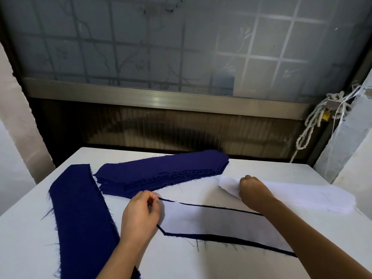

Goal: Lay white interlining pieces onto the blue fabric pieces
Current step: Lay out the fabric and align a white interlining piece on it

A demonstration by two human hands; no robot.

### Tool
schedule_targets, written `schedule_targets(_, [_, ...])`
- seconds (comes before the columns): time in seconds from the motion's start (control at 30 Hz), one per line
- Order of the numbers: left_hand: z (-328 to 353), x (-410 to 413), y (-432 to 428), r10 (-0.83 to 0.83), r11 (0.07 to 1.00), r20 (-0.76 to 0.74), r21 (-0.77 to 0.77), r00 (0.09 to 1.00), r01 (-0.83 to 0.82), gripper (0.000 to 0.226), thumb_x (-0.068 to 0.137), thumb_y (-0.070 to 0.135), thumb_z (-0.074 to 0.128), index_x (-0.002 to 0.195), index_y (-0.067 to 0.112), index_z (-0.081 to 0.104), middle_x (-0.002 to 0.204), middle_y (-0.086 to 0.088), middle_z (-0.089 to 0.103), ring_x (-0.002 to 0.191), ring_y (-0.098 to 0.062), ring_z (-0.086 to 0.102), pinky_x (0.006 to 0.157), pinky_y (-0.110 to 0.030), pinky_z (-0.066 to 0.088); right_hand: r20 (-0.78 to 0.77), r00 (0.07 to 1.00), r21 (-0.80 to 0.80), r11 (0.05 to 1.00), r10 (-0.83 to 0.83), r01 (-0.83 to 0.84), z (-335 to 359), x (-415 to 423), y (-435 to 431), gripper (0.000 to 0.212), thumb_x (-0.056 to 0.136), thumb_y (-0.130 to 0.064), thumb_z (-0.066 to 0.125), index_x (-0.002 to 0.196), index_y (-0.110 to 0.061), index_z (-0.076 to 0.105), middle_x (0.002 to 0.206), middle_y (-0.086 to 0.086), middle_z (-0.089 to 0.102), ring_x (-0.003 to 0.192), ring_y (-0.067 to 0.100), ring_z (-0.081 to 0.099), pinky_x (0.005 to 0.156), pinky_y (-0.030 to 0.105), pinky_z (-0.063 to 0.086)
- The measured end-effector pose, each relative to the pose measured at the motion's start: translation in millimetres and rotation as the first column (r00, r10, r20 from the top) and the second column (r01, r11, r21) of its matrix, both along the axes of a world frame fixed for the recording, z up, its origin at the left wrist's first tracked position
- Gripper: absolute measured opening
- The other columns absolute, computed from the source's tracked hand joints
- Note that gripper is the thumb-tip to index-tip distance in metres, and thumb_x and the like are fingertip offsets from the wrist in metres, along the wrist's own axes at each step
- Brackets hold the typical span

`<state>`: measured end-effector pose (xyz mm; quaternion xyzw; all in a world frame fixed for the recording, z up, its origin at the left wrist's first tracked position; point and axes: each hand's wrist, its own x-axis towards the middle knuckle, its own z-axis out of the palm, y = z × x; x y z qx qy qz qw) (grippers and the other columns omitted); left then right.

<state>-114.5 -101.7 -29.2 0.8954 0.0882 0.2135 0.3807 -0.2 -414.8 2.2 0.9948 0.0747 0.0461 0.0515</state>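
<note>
One interlining end within right-hand fingers

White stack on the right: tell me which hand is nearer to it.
Right. The right hand grips the white stack at its left end; the left hand is apart from it, to its left, pinching a corner of the covered blue piece.

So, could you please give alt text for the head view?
The right hand grips a stack of white interlining pieces; the left hand pinches the tip of a blue fabric piece covered with an interlining piece. More blue pieces lie left.
</note>
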Motion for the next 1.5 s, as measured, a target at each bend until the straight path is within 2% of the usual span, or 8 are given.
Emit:
schedule_targets(0.17, [0,-1,1,-0.005,1.000,0.007,-0.012,1.000,0.006,0.026,0.093,0.017,0.060,0.077,0.036,0.055,0.087,0.018,0.063,0.072,-0.004,0.058,0.061,-0.020,0.042,-0.102,0.988,0.237,0.962,-0.117,0.138,8,4,-13,0.021,0.096,-0.020,0.049,0.104,-0.003,0.059,0.106,0.012,0.062,0.094,0.024,0.056,0.081,0.025,0.041])
schedule_targets(0.33, [1,-1,1,0.002,1.000,-0.004,-0.007,1.000,-0.002,0.025,0.093,0.019,0.060,0.077,0.037,0.054,0.085,0.018,0.061,0.072,-0.003,0.058,0.060,-0.017,0.039,-0.163,0.964,0.515,0.815,-0.211,0.266,9,-1,-25,0.024,0.092,-0.010,0.045,0.070,-0.012,0.052,0.075,0.007,0.056,0.068,0.017,0.050,0.053,0.020,0.038])
schedule_targets(0.6, [4,-3,0,0.004,1.000,-0.005,-0.023,1.000,-0.004,0.026,0.093,0.017,0.059,0.076,0.037,0.054,0.084,0.018,0.061,0.072,-0.003,0.058,0.059,-0.018,0.039,-0.150,0.964,0.759,0.599,-0.220,0.255,13,-18,-28,0.022,0.086,0.002,0.041,0.069,-0.001,0.054,0.074,0.021,0.059,0.070,0.028,0.053,0.065,0.031,0.043])
schedule_targets(0.77, [3,-2,1,0.005,0.999,-0.009,-0.045,1.000,-0.005,0.025,0.093,0.016,0.060,0.077,0.034,0.056,0.083,0.017,0.061,0.071,-0.004,0.058,0.059,-0.018,0.039,-0.141,0.967,0.718,0.650,-0.214,0.249,10,-20,-29,0.019,0.089,-0.001,0.046,0.080,0.008,0.059,0.086,0.025,0.064,0.084,0.038,0.061,0.075,0.038,0.052])
schedule_targets(0.93, [3,-3,1,0.006,0.998,-0.015,-0.058,1.000,-0.007,0.023,0.093,0.016,0.059,0.077,0.032,0.057,0.081,0.014,0.062,0.070,-0.006,0.058,0.059,-0.018,0.039,-0.132,0.966,0.688,0.681,-0.221,0.250,3,-17,-28,0.024,0.093,-0.005,0.045,0.077,0.005,0.059,0.083,0.022,0.062,0.076,0.029,0.056,0.062,0.027,0.042])
schedule_targets(1.2, [2,-1,2,0.003,0.998,0.003,-0.055,1.000,-0.003,0.023,0.092,0.017,0.059,0.077,0.034,0.056,0.082,0.016,0.063,0.071,-0.003,0.058,0.059,-0.017,0.040,-0.132,0.973,0.787,0.577,-0.189,0.218,11,-21,-29,0.028,0.092,-0.001,0.041,0.068,-0.005,0.054,0.074,0.014,0.055,0.071,0.025,0.048,0.063,0.029,0.039])
schedule_targets(1.4, [1,-2,1,-0.049,0.997,0.055,-0.051,0.997,0.052,0.021,0.094,0.021,0.060,0.078,0.035,0.058,0.081,0.016,0.063,0.072,-0.004,0.057,0.061,-0.018,0.042,0.002,0.999,0.721,0.693,-0.043,0.028,32,-43,-2,0.024,0.096,-0.009,0.046,0.074,-0.013,0.055,0.093,0.006,0.053,0.077,0.013,0.051,0.059,0.012,0.040])
schedule_targets(1.5, [1,-3,1,-0.163,0.984,0.113,-0.053,0.980,0.170,0.021,0.098,0.040,0.054,0.080,0.037,0.064,0.083,0.017,0.064,0.082,-0.005,0.056,0.069,-0.026,0.047,0.069,0.993,0.653,0.748,0.096,-0.117,37,-66,33,0.019,0.094,-0.009,0.049,0.077,-0.012,0.056,0.093,0.003,0.051,0.079,0.014,0.052,0.064,0.015,0.042])
